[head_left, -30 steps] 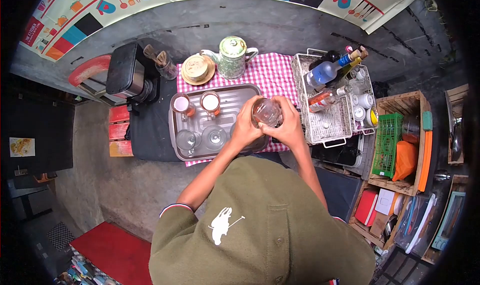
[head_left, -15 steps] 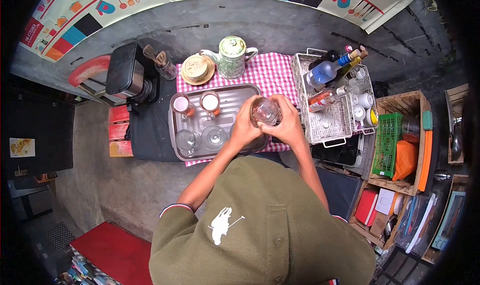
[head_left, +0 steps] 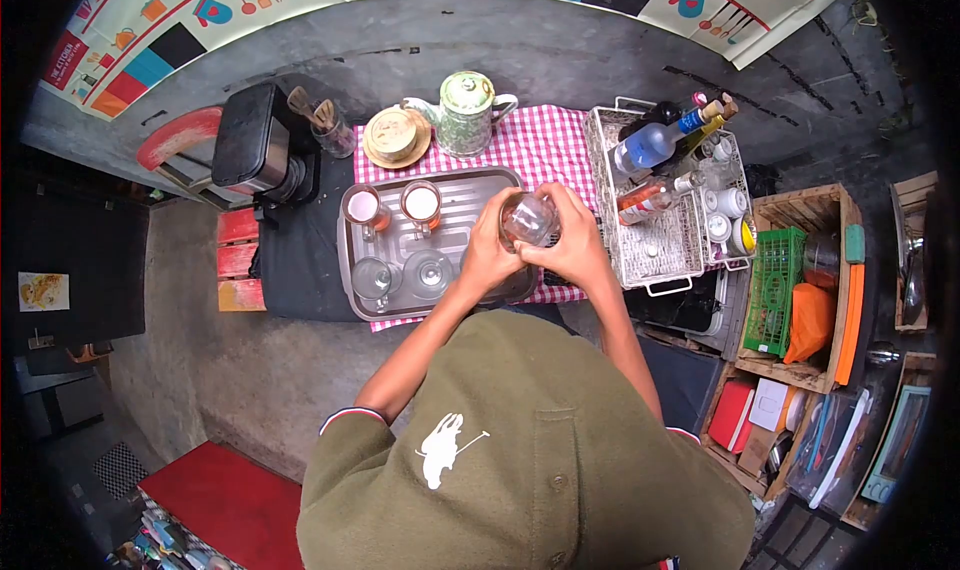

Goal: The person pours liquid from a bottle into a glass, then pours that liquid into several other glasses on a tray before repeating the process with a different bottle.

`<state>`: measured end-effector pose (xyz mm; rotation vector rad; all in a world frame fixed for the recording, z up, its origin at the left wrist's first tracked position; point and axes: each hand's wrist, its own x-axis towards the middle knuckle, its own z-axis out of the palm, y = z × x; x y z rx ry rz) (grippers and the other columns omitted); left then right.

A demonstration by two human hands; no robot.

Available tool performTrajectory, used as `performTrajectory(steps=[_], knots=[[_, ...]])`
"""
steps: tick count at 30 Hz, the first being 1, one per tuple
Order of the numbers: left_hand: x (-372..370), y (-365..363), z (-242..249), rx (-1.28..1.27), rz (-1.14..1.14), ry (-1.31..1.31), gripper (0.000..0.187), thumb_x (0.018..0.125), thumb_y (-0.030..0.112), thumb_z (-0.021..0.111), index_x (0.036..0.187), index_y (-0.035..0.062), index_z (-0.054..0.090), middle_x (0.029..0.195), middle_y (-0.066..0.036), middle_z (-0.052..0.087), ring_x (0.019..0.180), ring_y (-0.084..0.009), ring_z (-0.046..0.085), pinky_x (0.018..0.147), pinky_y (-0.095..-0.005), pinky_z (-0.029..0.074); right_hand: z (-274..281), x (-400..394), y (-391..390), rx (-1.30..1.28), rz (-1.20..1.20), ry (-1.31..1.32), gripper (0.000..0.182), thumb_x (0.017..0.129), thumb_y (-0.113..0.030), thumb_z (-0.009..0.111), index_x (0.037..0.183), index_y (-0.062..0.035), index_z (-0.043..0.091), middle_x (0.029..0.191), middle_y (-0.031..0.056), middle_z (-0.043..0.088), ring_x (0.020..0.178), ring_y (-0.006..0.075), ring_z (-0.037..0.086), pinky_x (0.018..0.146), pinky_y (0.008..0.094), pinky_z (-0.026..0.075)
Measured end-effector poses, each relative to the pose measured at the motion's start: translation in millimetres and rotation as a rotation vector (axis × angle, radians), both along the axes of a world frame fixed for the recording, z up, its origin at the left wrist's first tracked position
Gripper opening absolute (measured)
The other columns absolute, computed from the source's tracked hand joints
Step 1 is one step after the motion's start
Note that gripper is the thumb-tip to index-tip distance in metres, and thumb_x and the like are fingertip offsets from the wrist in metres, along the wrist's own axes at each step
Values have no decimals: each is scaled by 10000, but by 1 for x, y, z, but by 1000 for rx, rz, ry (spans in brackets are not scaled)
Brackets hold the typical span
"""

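Between my two hands is a clear, rounded glass vessel (head_left: 530, 219), held over the right side of a brown tray (head_left: 460, 185). My left hand (head_left: 490, 247) wraps its left side, and my right hand (head_left: 574, 240) closes round the other side. What the glass contains is hard to make out. Two filled glass mugs, a pinkish one (head_left: 363, 208) and a white-topped one (head_left: 421, 204), stand at the back of the tray. In front of them are a clear glass mug (head_left: 374, 280) and a clear glass on a saucer (head_left: 430, 273).
A green patterned enamel pot (head_left: 466, 120) and a lidded wooden bowl (head_left: 391, 136) stand behind the tray on a checked cloth (head_left: 545, 140). To the right is a white wicker basket (head_left: 655, 255) with bottles. A black coffee machine (head_left: 250, 150) stands at the left.
Both hands stay round the glass vessel in nearly the same place. The vessel seems slightly turned or tilted; the things on the tray have not moved.
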<state>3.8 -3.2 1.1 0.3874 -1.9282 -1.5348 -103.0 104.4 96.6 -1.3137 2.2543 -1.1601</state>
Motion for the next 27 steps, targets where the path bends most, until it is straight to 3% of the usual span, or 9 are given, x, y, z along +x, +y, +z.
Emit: performTrajectory(steps=[5,17,20,27], knots=[[-1,0,5,-22,23,29,774,669,135,799,1353,-7,466,1262,-196,593,1152,-329,624,980,-412,503,1,0,-3,-4,11,29,641,578,-194,828,1126,-5,553,1022,167,602,955,336,633,853,422,508],[-1,0,5,44,19,-19,780,661,147,807,1347,-7,472,1250,-204,599,1150,-338,624,969,-414,505,4,-4,-6,58,22,4,648,594,-243,832,1131,-22,542,1041,189,595,985,396,625,855,456,518],[0,-1,4,44,17,-19,789,658,156,815,1349,-7,471,1250,-207,599,1150,-340,624,970,-415,505,4,-3,-7,31,8,39,584,594,-218,826,1062,-8,547,971,169,601,912,344,635,813,425,512],[-1,-1,0,62,10,-21,810,656,181,834,1354,-9,468,1246,-216,597,1143,-344,625,966,-420,502,2,-7,-8,33,17,63,563,604,-228,833,1039,-8,553,953,174,607,878,351,638,780,425,516]])
